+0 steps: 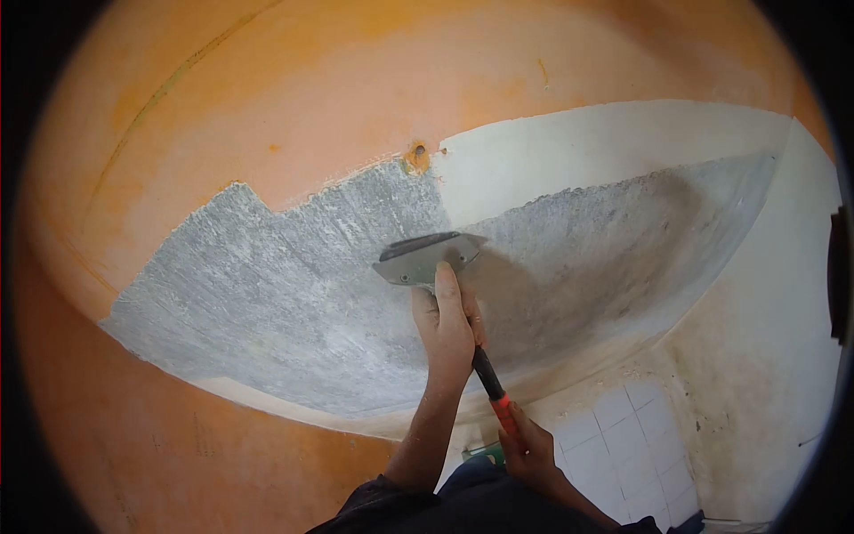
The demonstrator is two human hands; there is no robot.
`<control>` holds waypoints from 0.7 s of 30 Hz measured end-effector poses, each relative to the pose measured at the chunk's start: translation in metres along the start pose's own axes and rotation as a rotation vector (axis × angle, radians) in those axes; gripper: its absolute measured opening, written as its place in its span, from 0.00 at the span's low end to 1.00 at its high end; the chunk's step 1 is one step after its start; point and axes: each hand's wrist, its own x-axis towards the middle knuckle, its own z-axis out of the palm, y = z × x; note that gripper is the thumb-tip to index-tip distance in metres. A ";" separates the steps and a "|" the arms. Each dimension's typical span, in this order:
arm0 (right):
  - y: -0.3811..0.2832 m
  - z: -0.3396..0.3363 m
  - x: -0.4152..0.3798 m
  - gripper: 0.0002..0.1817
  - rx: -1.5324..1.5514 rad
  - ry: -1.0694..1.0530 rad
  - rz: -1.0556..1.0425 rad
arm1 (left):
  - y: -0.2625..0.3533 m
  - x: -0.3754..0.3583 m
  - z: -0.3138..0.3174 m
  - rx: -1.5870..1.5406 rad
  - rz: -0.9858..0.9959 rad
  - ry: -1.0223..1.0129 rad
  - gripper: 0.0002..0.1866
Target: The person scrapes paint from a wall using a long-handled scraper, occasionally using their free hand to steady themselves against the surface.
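Observation:
A wide metal scraper (418, 265) with a black and red handle lies against a grey, scraped patch (294, 303) of the wall. My left hand (449, 325) is wrapped round the tool just below its head, with the thumb up on the metal. Lower down, my right hand (531, 445) grips the red end of the handle. The blade's dark upper edge is close to the border between the grey patch and a white area (534, 160).
Orange painted wall (338, 98) surrounds the patch above and at the lower left. A small hole (418, 153) sits above the scraper. White tiles (614, 440) show at the lower right, and a dark object (838, 276) stands at the right edge.

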 end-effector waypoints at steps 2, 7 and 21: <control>0.007 0.001 -0.004 0.30 -0.001 -0.002 0.023 | -0.010 -0.003 -0.004 0.004 -0.026 -0.015 0.15; -0.004 -0.004 0.004 0.30 -0.005 -0.005 0.020 | 0.002 0.001 0.002 0.021 -0.008 -0.030 0.15; -0.019 -0.016 -0.004 0.30 0.049 -0.063 0.077 | 0.006 -0.002 0.003 -0.116 -0.110 -0.024 0.12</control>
